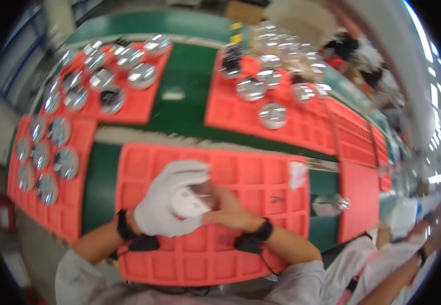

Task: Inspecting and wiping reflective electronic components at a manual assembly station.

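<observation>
My left hand [159,201], in a white glove, curls round a rounded piece with a white face [186,203] and a shiny dark reddish side. Small grey squares show on the white face; blur hides what kind of thing it is. From the other side my bare right hand [228,211] grips the same piece, fingers bent against its shiny part. Both hands are above a red compartment tray [149,259] at the middle of the bench. Each wrist wears a black band with a small dark box by it.
Several mirror-like domes [142,75] sit in red trays [144,109] at the left. More shiny rounds [272,116] stand on a far right tray [230,114]. Red trays [359,203] line the green bench [180,81]. Another person's arm [398,279] is at the lower right.
</observation>
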{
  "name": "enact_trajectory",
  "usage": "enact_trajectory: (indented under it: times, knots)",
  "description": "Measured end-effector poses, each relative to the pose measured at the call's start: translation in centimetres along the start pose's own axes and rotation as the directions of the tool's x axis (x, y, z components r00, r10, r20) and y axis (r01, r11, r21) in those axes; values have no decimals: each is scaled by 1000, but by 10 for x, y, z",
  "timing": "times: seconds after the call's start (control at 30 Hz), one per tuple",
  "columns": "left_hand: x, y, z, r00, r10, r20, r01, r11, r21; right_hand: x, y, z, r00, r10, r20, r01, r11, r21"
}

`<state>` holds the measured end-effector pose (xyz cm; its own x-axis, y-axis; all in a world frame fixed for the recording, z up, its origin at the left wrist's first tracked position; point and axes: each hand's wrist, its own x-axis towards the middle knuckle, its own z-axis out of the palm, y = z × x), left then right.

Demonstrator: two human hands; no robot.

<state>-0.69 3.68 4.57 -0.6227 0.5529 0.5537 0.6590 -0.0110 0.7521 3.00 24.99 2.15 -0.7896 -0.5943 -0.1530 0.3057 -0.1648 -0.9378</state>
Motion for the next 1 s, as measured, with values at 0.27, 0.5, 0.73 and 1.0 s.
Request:
enact_trajectory:
  times: [0.27,0.5,0.73,1.0]
  knots:
    - [-10,-3,9,991,-134,-3,129,962,-242,5,5,4,994,-87,-69,87,996,-1]
    - [-7,0,15,983,-181,-35,160,931,-327,3,-3,11,982,-52,-180,30,992,-119]
    - [-9,-4,17,983,-173,-64,139,924,-357,3,3,8,975,-114,-190,82,982,-169]
    - [-11,-10,12,988,-153,-12,137,913,-385,3,-5,5,978,-179,-107,142,947,-289]
